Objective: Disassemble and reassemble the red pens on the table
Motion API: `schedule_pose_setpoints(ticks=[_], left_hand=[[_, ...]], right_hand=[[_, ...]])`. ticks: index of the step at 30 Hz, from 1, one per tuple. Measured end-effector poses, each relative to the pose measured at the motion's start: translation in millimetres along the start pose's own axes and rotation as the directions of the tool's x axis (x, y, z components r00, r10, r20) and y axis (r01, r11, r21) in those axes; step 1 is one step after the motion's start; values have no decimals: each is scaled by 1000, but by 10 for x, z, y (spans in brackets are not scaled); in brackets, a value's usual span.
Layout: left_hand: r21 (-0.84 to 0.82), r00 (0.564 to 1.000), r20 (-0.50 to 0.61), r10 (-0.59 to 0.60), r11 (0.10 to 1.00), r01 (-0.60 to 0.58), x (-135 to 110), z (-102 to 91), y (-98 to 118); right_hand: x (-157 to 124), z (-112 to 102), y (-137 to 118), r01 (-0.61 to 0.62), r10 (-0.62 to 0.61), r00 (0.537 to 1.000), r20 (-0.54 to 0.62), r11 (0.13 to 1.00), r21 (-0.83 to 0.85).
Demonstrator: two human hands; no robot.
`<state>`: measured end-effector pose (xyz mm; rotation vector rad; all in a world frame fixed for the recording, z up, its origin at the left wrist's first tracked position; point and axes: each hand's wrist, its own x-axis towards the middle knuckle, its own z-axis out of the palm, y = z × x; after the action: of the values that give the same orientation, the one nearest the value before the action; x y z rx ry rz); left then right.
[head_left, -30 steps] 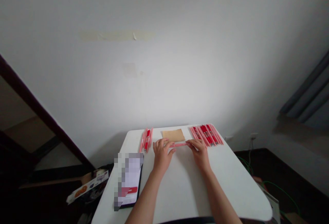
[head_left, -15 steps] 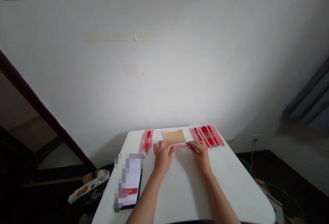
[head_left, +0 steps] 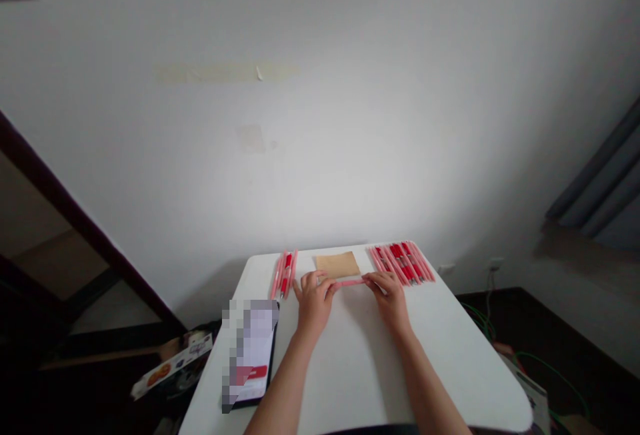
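Note:
A slim pink pen [head_left: 349, 283] lies level between my two hands, above the middle of the white table. My left hand [head_left: 313, 302] pinches its left end between thumb and fingertips, the other fingers bent outward. At the opposite end, my right hand [head_left: 391, 298] is closed on the pen, its tip hidden by the fingers. Just behind the hands rests a tan piece of paper [head_left: 341, 264]. A few pink and red pens [head_left: 285, 274] lie left of my left hand. Beyond my right hand is a row of several pink and red pens [head_left: 403, 263].
A large phone [head_left: 253, 352], partly pixelated, lies at the table's left side. The white table [head_left: 355, 368] stands against a pale wall [head_left: 330, 142]. Green cables [head_left: 555, 372] and boxes are on the floor at right; clutter [head_left: 173, 368] sits at lower left.
My left hand has shifted slightly left, and a little more of the pink pen shows between the hands. My right hand stays nearly in place. The camera view has moved slightly.

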<state>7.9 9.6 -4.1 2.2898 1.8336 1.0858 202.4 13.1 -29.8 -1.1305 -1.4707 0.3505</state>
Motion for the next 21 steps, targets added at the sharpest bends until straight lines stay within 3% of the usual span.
schedule_pose_setpoints(ticks=[10, 21], left_hand=[[38, 1000, 13, -12, 999, 11, 1, -11, 12], [-10, 999, -42, -23, 1000, 23, 17, -14, -11]], right_hand=[[-3, -9, -66, -13, 13, 1000, 4, 1000, -5], [-6, -8, -2, -41, 41, 999, -35, 999, 11]])
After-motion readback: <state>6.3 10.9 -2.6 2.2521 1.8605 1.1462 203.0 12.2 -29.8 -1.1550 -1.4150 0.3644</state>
